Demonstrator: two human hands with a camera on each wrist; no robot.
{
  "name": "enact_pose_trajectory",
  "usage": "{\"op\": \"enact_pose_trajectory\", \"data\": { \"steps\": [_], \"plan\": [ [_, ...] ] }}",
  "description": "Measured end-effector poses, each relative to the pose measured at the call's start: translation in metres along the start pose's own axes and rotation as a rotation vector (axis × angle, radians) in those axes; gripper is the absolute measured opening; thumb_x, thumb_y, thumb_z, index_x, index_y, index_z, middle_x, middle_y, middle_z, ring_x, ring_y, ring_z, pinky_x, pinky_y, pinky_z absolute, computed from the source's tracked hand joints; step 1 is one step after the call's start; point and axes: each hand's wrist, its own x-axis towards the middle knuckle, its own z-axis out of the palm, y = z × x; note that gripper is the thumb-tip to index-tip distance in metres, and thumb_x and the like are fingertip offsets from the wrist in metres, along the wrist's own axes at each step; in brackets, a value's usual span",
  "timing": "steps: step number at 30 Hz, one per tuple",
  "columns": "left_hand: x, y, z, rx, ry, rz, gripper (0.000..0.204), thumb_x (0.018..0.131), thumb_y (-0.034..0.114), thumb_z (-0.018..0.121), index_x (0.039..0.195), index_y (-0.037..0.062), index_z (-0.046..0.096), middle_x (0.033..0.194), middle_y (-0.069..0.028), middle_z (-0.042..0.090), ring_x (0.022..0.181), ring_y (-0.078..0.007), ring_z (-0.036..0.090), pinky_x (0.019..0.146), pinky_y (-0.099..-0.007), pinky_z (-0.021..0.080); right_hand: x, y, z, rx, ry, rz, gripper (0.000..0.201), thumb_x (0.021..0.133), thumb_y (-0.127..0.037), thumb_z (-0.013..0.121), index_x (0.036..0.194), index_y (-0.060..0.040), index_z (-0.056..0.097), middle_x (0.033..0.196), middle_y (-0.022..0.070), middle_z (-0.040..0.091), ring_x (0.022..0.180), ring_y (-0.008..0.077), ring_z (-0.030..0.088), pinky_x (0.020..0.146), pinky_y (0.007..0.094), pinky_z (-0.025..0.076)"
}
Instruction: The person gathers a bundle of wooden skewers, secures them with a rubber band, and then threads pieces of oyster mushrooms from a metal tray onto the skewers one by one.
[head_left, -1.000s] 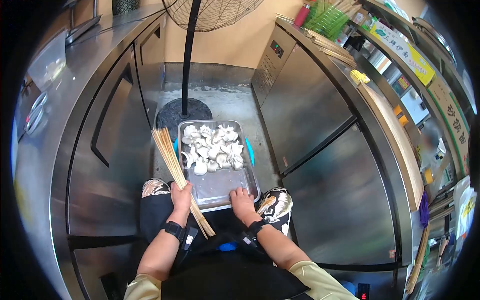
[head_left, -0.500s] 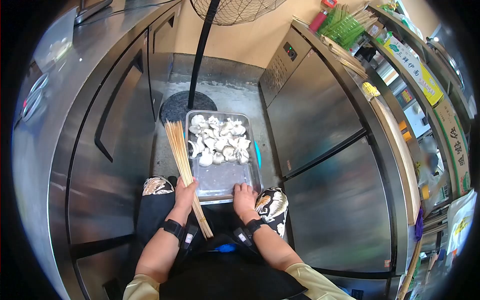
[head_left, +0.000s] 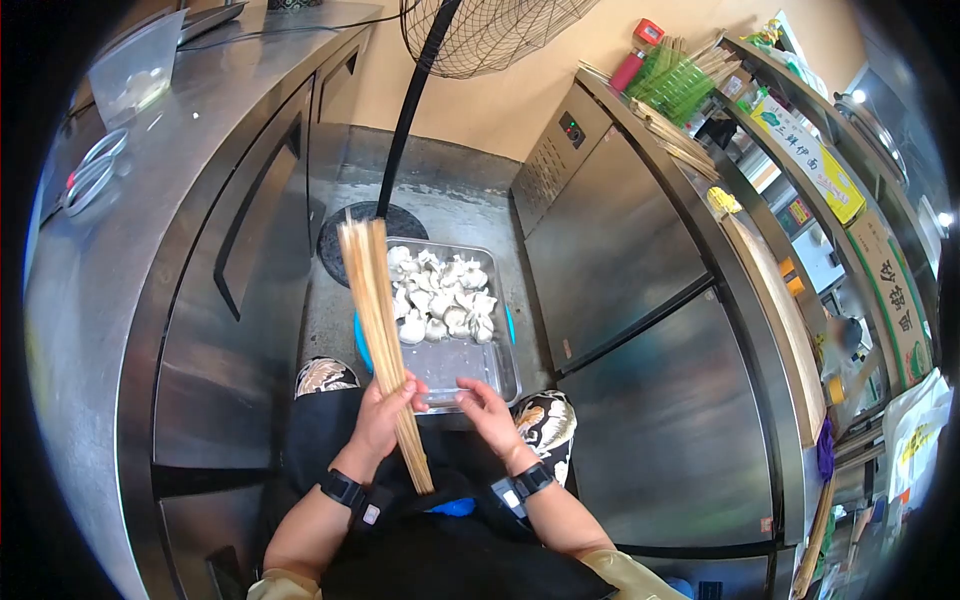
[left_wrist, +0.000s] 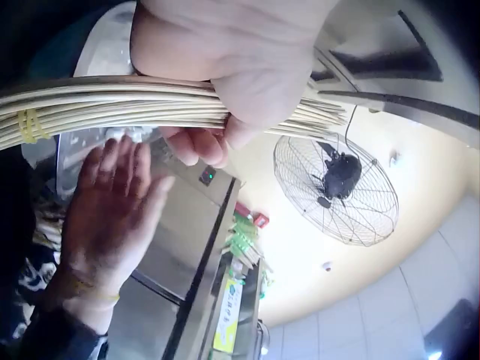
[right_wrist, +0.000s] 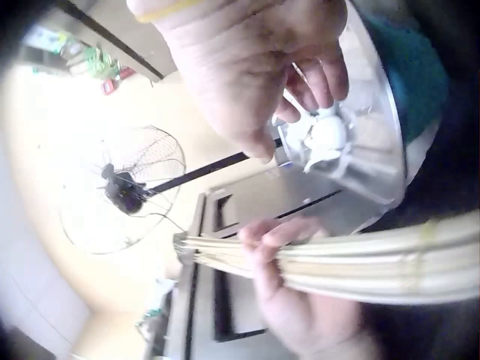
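Note:
My left hand [head_left: 378, 418] grips a bundle of thin wooden skewers [head_left: 374, 300], fingers and thumb wrapped round its lower half. A yellow band [left_wrist: 31, 126] ties the bundle near one end in the left wrist view. To the right of it, my right hand [head_left: 490, 415] holds nothing, its fingers loosely extended near the front rim of a metal tray [head_left: 455, 365]. Whitish mushroom pieces [head_left: 440, 295] fill the tray's far part, while its near part shows bare metal. The skewers overlap the tray's left edge in the head view.
Behind the tray stands a fan [head_left: 410, 120] on a round black base [head_left: 340, 245]. Steel cabinets [head_left: 240, 300] flank both sides. Scissors [head_left: 95, 172] and a clear container [head_left: 135, 75] sit on the left counter. Something turquoise [head_left: 362, 340] shows under the tray.
My left hand has raised the skewer bundle and brought it rightward, over the tray's left edge. My right hand has lifted off the tray's near rim and turned toward the bundle.

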Motion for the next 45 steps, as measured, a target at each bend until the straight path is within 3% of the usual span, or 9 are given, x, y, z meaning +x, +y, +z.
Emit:
{"op": "enact_pose_trajectory", "data": {
  "steps": [3, 6, 7, 15, 20, 25, 33, 36, 45],
  "plan": [
    [0.002, 0.003, 0.038, -0.067, -0.122, -0.039, 0.016, 0.09, 0.013, 0.056, 0.103, 0.0044, 0.051, 0.087, -0.0071, 0.059, 0.073, -0.014, 0.056, 0.072, -0.0315, 0.051, 0.012, -0.078, -0.012, 0.577, -0.185, 0.125, 0.044, 0.094, -0.03, 0.051, 0.128, -0.0026, 0.046, 0.104, 0.004, 0.058, 0.097, 0.0098, 0.052, 0.086, 0.027, 0.043],
    [0.011, -0.003, 0.069, -0.129, -0.284, -0.168, 0.021, 0.092, 0.017, 0.054, 0.108, 0.0033, 0.053, 0.09, -0.0072, 0.058, 0.079, -0.0164, 0.059, 0.075, -0.0325, 0.052, 0.029, -0.13, -0.039, 0.527, -0.375, 0.157, 0.038, 0.093, -0.028, 0.052, 0.121, -0.0019, 0.05, 0.092, 0.0056, 0.062, 0.06, 0.005, 0.055, 0.05, 0.0176, 0.045],
    [0.011, -0.007, 0.074, -0.131, -0.366, -0.216, 0.024, 0.093, 0.018, 0.052, 0.11, 0.0012, 0.052, 0.095, -0.009, 0.059, 0.085, -0.0197, 0.061, 0.08, -0.0345, 0.052, 0.031, -0.141, -0.042, 0.405, -0.317, 0.174, 0.03, 0.092, -0.028, 0.055, 0.108, -0.0029, 0.055, 0.074, -0.0001, 0.059, 0.045, 0.0004, 0.045, 0.036, 0.014, 0.033],
    [-0.018, -0.024, 0.077, -0.126, -0.346, -0.464, 0.027, 0.093, 0.013, 0.05, 0.117, -0.0013, 0.05, 0.106, -0.0123, 0.059, 0.099, -0.0225, 0.06, 0.092, -0.0389, 0.049, -0.003, -0.086, -0.043, 0.468, -0.184, 0.177, 0.027, 0.094, -0.029, 0.053, 0.098, -0.0031, 0.059, 0.076, -0.0014, 0.061, 0.057, 0.0015, 0.05, 0.046, 0.0164, 0.04],
    [-0.016, -0.025, 0.073, 0.127, -0.372, -0.409, 0.03, 0.091, 0.011, 0.053, 0.118, 0.0, 0.048, 0.104, -0.0115, 0.059, 0.095, -0.0219, 0.061, 0.088, -0.0363, 0.049, -0.021, -0.102, -0.047, 0.611, -0.099, 0.219, 0.022, 0.092, -0.022, 0.057, 0.104, -0.0032, 0.059, 0.075, -0.0024, 0.059, 0.056, 0.0013, 0.048, 0.042, 0.0164, 0.035],
    [-0.016, -0.034, 0.071, 0.414, -0.311, -0.246, 0.031, 0.09, 0.009, 0.052, 0.119, 0.0, 0.046, 0.1, -0.0045, 0.056, 0.092, -0.0148, 0.057, 0.083, -0.0307, 0.048, -0.023, -0.089, -0.036, 0.722, 0.066, 0.11, 0.015, 0.092, -0.013, 0.055, 0.102, -0.0025, 0.059, 0.084, 0.0003, 0.059, 0.071, 0.0054, 0.053, 0.064, 0.0196, 0.044],
    [-0.016, -0.025, 0.072, 0.259, -0.127, -0.348, 0.014, 0.089, 0.009, 0.053, 0.101, 0.003, 0.049, 0.084, -0.0082, 0.058, 0.071, -0.0161, 0.058, 0.066, -0.0293, 0.051, -0.032, -0.069, -0.042, 0.948, 0.17, 0.165, 0.014, 0.095, -0.021, 0.05, 0.093, -0.0075, 0.052, 0.072, 0.0016, 0.055, 0.05, 0.0078, 0.045, 0.044, 0.0199, 0.036],
    [-0.013, -0.026, 0.075, 0.178, -0.059, -0.214, 0.024, 0.093, 0.026, 0.053, 0.104, 0.0062, 0.045, 0.074, -0.0012, 0.045, 0.061, -0.0107, 0.047, 0.058, -0.0256, 0.043, -0.039, -0.079, -0.039, 0.945, 0.088, 0.187, 0.008, 0.093, -0.016, 0.053, 0.096, -0.008, 0.052, 0.073, -0.0002, 0.054, 0.051, 0.0055, 0.042, 0.046, 0.0184, 0.033],
    [-0.016, -0.025, 0.065, 0.083, -0.061, -0.164, 0.034, 0.099, 0.035, 0.037, 0.117, 0.007, 0.043, 0.104, -0.0038, 0.051, 0.097, -0.012, 0.051, 0.088, -0.0292, 0.042, -0.04, -0.086, 0.0, 0.731, 0.051, 0.077, 0.027, 0.081, -0.002, 0.068, 0.101, -0.0056, 0.05, 0.083, -0.003, 0.052, 0.072, 0.0046, 0.05, 0.067, 0.0186, 0.043]
  ]
}}
